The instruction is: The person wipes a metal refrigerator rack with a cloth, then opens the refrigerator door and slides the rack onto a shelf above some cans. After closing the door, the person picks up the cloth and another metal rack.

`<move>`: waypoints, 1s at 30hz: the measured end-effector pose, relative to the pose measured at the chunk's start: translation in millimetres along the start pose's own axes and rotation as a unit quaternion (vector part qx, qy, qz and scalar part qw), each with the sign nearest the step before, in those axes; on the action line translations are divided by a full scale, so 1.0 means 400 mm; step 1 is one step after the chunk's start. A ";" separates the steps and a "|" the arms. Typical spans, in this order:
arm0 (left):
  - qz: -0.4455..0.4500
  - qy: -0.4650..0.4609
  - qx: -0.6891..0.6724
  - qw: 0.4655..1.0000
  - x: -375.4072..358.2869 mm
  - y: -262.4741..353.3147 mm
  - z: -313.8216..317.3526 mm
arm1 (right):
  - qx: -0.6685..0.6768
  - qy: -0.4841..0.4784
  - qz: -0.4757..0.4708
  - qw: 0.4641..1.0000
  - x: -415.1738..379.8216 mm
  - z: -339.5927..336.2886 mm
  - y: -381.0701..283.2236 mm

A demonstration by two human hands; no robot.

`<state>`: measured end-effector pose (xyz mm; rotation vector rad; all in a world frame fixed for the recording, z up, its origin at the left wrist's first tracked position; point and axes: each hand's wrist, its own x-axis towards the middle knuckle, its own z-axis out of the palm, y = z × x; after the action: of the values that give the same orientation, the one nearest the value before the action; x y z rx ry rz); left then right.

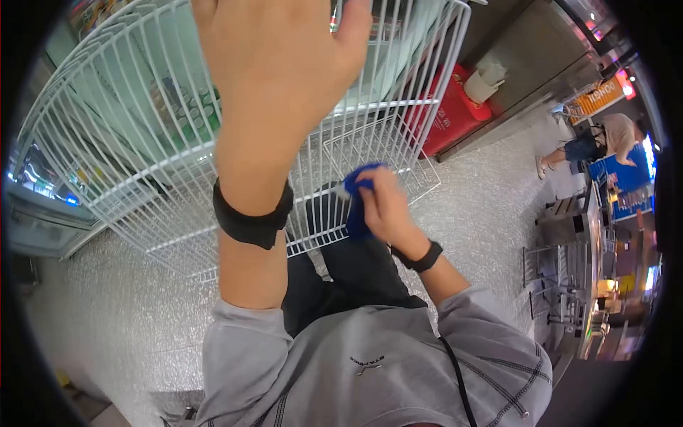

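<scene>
A white wire rack (181, 165) stands in front of me, tilted, its lower edge by my legs. My left hand (281, 53) reaches up over it, close to the camera, with the thumb apart at the right. Its other fingers run out of the top of the view, so its grip on the rack is hidden. Lower down, my right hand (386, 204) is closed on a blue cloth (361, 219), pressed near the rack's lower right wires. The hand and cloth are slightly blurred.
Behind the rack is a glass-doored fridge (46, 213) with green cans (196, 121) inside. A red box (449, 117) bearing a white container (486, 84) stands to the right. Farther right are a person (605, 142), tables and stools (562, 270).
</scene>
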<state>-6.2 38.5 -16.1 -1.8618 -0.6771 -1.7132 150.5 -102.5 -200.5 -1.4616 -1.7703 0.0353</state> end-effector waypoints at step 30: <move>0.015 0.047 -0.033 0.998 0.005 0.037 0.000 | -0.071 -0.116 -0.055 0.989 -0.071 0.097 -0.051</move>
<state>4.0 27.4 -14.6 -1.8116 -0.5585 -1.8108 110.7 -114.8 -232.2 -1.5070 -2.0763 0.0232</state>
